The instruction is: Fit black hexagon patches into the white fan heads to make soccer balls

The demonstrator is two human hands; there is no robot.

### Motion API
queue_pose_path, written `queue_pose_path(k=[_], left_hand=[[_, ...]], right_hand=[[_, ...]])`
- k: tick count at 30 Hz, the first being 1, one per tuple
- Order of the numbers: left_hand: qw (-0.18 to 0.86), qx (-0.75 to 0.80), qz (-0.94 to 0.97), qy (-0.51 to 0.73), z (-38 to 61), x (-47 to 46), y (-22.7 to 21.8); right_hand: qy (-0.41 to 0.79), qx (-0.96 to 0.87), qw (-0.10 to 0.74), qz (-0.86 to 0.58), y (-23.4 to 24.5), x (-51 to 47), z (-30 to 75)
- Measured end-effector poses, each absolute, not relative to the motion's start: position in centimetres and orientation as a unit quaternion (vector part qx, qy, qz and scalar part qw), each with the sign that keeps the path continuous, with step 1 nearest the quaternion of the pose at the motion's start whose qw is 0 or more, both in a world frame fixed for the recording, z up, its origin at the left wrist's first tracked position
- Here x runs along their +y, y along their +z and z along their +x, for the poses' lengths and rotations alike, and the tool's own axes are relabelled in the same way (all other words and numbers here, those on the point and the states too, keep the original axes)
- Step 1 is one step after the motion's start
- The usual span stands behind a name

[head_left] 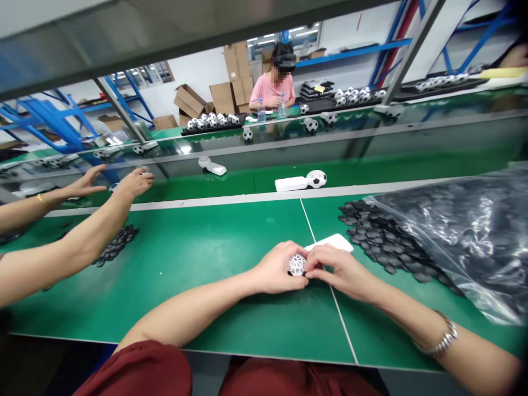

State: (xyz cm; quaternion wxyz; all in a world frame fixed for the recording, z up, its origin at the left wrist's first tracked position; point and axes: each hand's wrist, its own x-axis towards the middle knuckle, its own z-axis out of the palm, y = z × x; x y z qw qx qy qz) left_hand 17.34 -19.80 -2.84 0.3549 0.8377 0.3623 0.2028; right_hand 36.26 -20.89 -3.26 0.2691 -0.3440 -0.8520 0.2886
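My left hand [282, 268] is wrapped around a small soccer-ball head [296, 264] with a white lattice face and black patches at its lower edge. A white handle [336, 242] lies behind my hands and seems to join the ball; the junction is hidden. My right hand [340, 269] is closed in a pinch at the ball's right side, with a small black piece [305, 273] at its fingertips. Just right of that hand, loose black pieces [381, 239] spill from a clear plastic bag [466, 231] on the green table [214, 258].
Beyond the table's pale edge, a green conveyor belt carries a white-handled soccer ball [316, 179] and another such item [212, 166]. A co-worker's arms [94, 220] reach over the left side, near another black pile [117, 245]. Across the belt sits a person in pink [273, 88] beside trays of balls.
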Motion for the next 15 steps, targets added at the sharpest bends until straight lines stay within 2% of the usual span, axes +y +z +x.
queue_pose_path(k=[10,15], left_hand=[[0.356,0.365,0.833,0.215,17.50,-19.95,-2.76],[0.389,0.371,0.817,0.209,17.47,-19.85,-2.52]], right_hand=[[0.310,-0.843,0.294,-0.327,-3.30,-20.65,36.45],[0.328,-0.838,0.293,-0.324,-3.19,-20.29,36.46]])
